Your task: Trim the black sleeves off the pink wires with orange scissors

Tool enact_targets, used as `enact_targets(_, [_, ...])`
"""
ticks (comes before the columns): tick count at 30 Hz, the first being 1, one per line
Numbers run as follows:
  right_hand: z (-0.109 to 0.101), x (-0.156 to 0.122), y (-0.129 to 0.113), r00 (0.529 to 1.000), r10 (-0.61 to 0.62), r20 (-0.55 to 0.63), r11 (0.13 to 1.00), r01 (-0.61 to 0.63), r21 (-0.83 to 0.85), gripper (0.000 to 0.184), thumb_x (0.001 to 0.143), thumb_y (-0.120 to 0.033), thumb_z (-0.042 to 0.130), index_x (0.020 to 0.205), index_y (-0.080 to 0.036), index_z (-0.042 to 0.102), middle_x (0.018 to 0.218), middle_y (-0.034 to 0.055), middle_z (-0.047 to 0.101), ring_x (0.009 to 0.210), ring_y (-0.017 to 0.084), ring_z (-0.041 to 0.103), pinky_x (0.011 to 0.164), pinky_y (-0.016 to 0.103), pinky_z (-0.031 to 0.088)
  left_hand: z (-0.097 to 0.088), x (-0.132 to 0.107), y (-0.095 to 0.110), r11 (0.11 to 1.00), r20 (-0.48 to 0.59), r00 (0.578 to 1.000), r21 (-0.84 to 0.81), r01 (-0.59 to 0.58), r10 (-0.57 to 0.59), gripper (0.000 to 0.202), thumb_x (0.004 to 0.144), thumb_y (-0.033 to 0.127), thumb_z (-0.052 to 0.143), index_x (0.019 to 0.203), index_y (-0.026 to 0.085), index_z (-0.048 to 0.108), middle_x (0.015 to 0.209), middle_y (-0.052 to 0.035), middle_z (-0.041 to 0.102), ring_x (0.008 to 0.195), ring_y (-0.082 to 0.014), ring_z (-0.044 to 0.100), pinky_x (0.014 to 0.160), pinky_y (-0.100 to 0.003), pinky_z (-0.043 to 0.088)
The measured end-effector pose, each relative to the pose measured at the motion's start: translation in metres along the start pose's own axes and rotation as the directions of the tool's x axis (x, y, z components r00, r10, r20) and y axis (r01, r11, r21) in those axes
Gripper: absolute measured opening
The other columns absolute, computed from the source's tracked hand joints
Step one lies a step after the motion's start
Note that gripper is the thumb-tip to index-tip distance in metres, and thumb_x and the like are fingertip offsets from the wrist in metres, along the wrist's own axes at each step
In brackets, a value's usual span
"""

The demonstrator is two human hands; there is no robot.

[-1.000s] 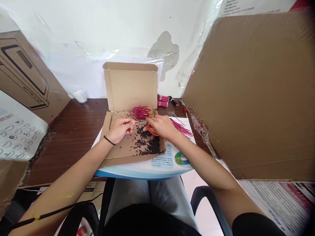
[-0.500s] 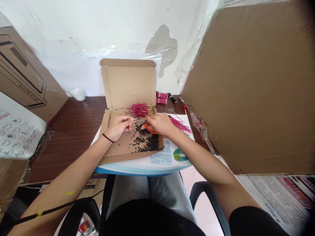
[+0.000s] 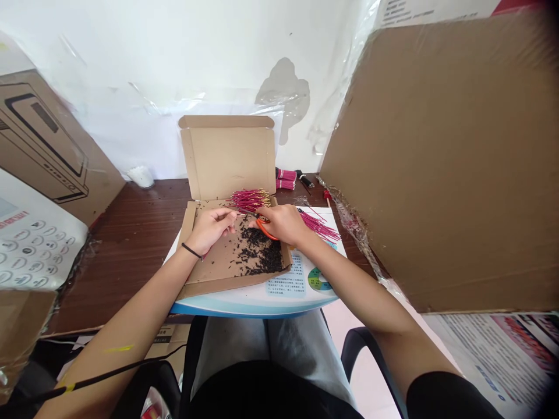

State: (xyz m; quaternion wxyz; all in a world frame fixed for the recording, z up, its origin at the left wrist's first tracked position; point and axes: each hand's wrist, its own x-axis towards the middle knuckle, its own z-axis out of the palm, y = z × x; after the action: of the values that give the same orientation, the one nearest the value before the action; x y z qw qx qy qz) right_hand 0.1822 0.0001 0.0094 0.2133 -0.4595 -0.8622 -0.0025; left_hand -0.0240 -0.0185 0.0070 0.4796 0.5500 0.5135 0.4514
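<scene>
A: Wire [image 3: 243,213], where is it?
B: Over the open cardboard box [image 3: 218,265], pinched in the left hand [image 3: 212,227].
A: And the right hand [image 3: 282,224]?
B: Closed around the orange-handled cutters [image 3: 263,229], above the black scraps [image 3: 262,256], near the pink bundle [image 3: 250,199].

orange tool [image 3: 264,229] mostly out of sight

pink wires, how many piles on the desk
3: a pile in the box, a loose pile beside the right hand, bundles farther back. Others may be hidden.
</scene>
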Motion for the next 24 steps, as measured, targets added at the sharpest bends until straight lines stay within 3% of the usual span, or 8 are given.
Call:
enact_targets(2, [0.003, 0.002, -0.003, 0.987, 0.133, -0.092, 0.945, -0.098, 0.312, 0.035, 0.087, -0.051, 0.061, 0.091, -0.018, 0.073, 0.073, 0.0050, 0.070, 0.067, 0.016, 0.058, 0.061, 0.028, 0.036, 0.000, 0.000, 0.001, 1.000, -0.002, 1.000, -0.012, -0.011, 0.011, 0.054, 0.061, 0.061, 0.079, 0.079, 0.012, 0.067, 0.053, -0.0019, 0.063, 0.047, -0.0106, 0.056, 0.045, -0.021, 0.035])
enact_targets(5, [0.006, 0.004, -0.009, 0.956, 0.288, -0.064, 0.641, -0.142, 0.754, 0.031, 0.078, -0.044, 0.071, 0.093, -0.017, 0.071, 0.076, 0.0028, 0.069, 0.070, 0.014, 0.060, 0.067, 0.029, 0.045, 0.003, -0.003, 0.005, 0.999, 0.045, 0.999, -0.046, 0.005, -0.002, 0.053, 0.062, 0.061, 0.078, 0.081, 0.014, 0.064, 0.065, -0.0056, 0.071, 0.054, -0.0146, 0.065, 0.047, -0.023, 0.037])
enact_targets(8, [0.009, 0.005, -0.016, 0.946, 0.315, 0.068, 0.332, -0.178, 0.926, 0.035, 0.068, -0.038, 0.078, 0.095, -0.019, 0.069, 0.074, 0.0000, 0.067, 0.069, 0.015, 0.061, 0.071, 0.033, 0.051, 0.007, -0.007, 0.007, 0.996, 0.099, 0.995, -0.084, 0.008, 0.000, 0.052, 0.065, 0.059, 0.078, 0.085, 0.016, 0.059, 0.072, -0.0079, 0.075, 0.057, -0.0175, 0.069, 0.048, -0.024, 0.039])
enact_targets(11, [0.010, 0.004, -0.021, 0.940, 0.318, 0.126, 0.160, -0.184, 0.970, 0.038, 0.066, -0.034, 0.080, 0.099, -0.021, 0.068, 0.078, 0.0005, 0.068, 0.073, 0.016, 0.064, 0.077, 0.036, 0.053, 0.011, -0.008, 0.005, 0.995, 0.138, 0.990, -0.101, 0.018, -0.004, 0.050, 0.066, 0.059, 0.078, 0.082, 0.017, 0.055, 0.074, -0.0089, 0.076, 0.059, -0.0186, 0.071, 0.047, -0.023, 0.038])
enact_targets(14, [0.011, 0.003, -0.025, 0.938, 0.324, 0.127, 0.093, -0.165, 0.982, 0.041, 0.065, -0.031, 0.081, 0.103, -0.023, 0.067, 0.082, 0.0009, 0.069, 0.078, 0.016, 0.065, 0.080, 0.037, 0.053, 0.015, -0.007, -0.001, 0.995, 0.160, 0.987, -0.098, 0.025, -0.009, 0.049, 0.068, 0.057, 0.078, 0.078, 0.017, 0.053, 0.076, -0.0096, 0.077, 0.058, -0.0181, 0.072, 0.045, -0.022, 0.038])
enact_targets(18, [0.010, 0.003, -0.028, 0.937, 0.323, 0.133, 0.043, -0.155, 0.987, 0.041, 0.063, -0.032, 0.082, 0.099, -0.021, 0.066, 0.075, -0.0017, 0.066, 0.066, 0.013, 0.059, 0.071, 0.033, 0.050, 0.018, -0.006, -0.007, 0.990, 0.120, 0.992, -0.140, -0.032, 0.049, 0.049, 0.068, 0.056, 0.078, 0.075, 0.017, 0.049, 0.076, -0.0097, 0.077, 0.059, -0.0183, 0.072, 0.044, -0.021, 0.037])
enact_targets(24, [0.007, 0.003, -0.031, 0.919, 0.370, 0.135, 0.050, -0.164, 0.985, 0.040, 0.062, -0.031, 0.080, 0.097, -0.021, 0.064, 0.069, -0.0034, 0.061, 0.061, 0.011, 0.054, 0.064, 0.030, 0.045, 0.019, -0.011, -0.001, 0.984, 0.131, 0.989, -0.173, -0.039, 0.063, 0.042, 0.070, 0.049, 0.079, 0.075, 0.016, 0.052, 0.072, -0.0083, 0.076, 0.057, -0.0163, 0.071, 0.045, -0.021, 0.039])
